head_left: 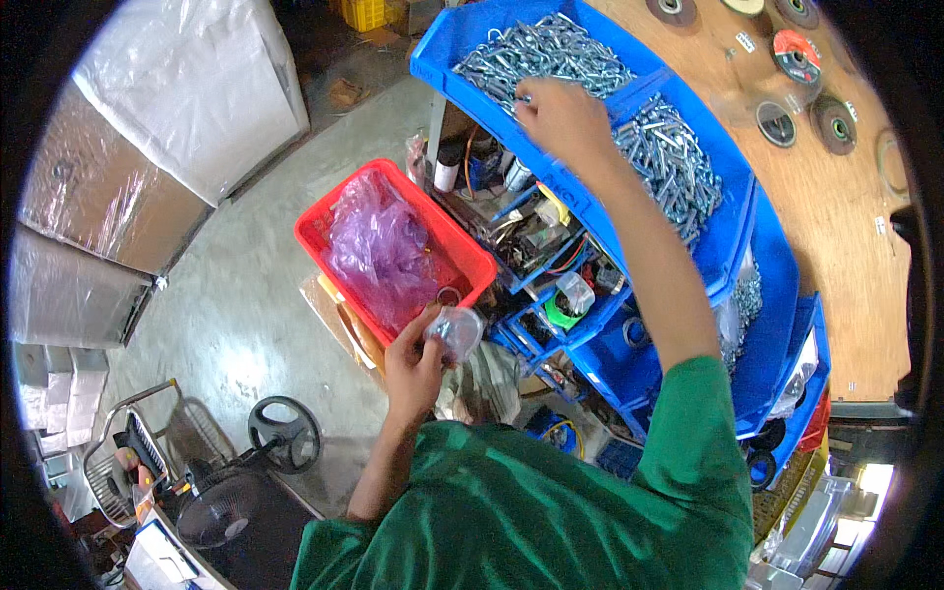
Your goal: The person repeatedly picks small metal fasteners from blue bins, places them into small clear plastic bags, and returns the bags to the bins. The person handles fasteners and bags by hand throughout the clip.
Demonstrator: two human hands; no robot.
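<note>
My left hand (411,366) is closed on a small clear plastic bag (457,334), with a few small metal pieces dimly visible inside. It is held over the near end of a red basket (313,224) containing crumpled purple plastic bags (379,241). Stretched out to the far right, my right hand (567,120) is over the front edge of a blue bin (438,61) heaped with shiny metal hooks (546,54). Its fingers are drawn together, and whatever they pinch is too small to make out. Beside it, another compartment is full of metal bolts (669,162).
More blue bins (629,364) stand below, with tools and small parts. Grinding discs (795,57) hang on a wooden board (787,216) at the right. Plastic-wrapped boxes (108,177) line the left. A steering wheel (285,435) and fan (214,516) are lower left.
</note>
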